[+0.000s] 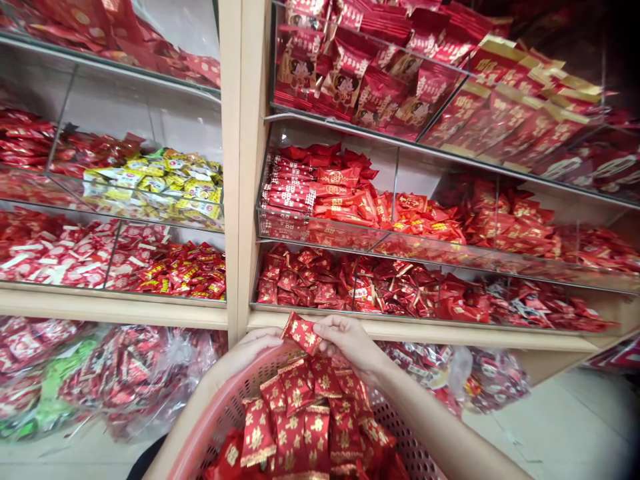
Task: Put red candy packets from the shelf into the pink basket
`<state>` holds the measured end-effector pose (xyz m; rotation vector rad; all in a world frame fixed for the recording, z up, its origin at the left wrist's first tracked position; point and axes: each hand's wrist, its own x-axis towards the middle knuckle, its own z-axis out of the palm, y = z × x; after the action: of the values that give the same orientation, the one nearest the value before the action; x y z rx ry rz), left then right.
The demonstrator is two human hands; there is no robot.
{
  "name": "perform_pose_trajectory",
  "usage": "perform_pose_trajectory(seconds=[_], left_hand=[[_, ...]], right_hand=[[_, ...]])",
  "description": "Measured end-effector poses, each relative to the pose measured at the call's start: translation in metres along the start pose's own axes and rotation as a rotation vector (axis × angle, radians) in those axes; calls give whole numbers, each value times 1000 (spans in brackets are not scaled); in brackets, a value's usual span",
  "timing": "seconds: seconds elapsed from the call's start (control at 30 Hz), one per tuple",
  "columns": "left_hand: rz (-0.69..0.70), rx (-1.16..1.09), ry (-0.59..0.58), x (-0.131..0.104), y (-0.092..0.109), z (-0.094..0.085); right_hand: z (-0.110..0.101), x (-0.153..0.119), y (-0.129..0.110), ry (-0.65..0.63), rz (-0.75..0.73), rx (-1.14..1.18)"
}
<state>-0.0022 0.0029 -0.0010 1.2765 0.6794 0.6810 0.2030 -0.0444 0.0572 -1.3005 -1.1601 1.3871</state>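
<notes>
My right hand [350, 341] pinches a small red candy packet with gold print [301, 331] just above a pink plastic basket [225, 410]. My left hand [250, 352] grips the basket's far rim beside that packet. The basket holds a heap of the same red-and-gold packets [305, 420]. Both hands are right in front of the lowest clear bin of red candies [320, 283] on the right shelf unit.
Wooden shelving [237, 167] carries clear acrylic bins of red wrapped sweets, one bin of yellow-green ones [160, 180], and red-gold packets at upper right [510, 100]. Plastic bags of candy [125, 380] lie on the floor below. Pale floor shows at right [575, 427].
</notes>
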Motion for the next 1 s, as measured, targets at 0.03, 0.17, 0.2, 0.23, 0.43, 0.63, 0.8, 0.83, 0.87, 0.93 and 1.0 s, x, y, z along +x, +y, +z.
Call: perform_pose_trajectory(seconds=[0.03,0.17,0.2,0.23,0.43,0.63,0.8,0.83,0.87,0.93,1.0], left_hand=[[6,-7,-15,0,-1,0],[-12,68,96,0,-3,-3],[-16,100,154,0,-3,-3],[-20,123,206,0,-3,-3],[-111,-59,176,-6,1,6],[-92,-139,121,-8,3,9],[-24,-84,58,-6,3,7],[-7,-55,54,-6,3,6],[6,-31,52,-5,3,5],[10,-3,37,-4,2,3],[11,12,27,-4,2,2]], right_hand=[[1,-2,4,9,10,15],[4,-11,14,53,44,88],[4,-14,15,57,48,109],[5,-17,16,56,51,128],[8,-31,19,29,94,180],[13,-35,22,17,108,213],[4,-39,17,-9,109,250],[0,-42,16,-3,114,261],[-5,-45,15,9,122,272],[-15,-52,16,38,144,293],[-23,-59,21,73,172,313]])
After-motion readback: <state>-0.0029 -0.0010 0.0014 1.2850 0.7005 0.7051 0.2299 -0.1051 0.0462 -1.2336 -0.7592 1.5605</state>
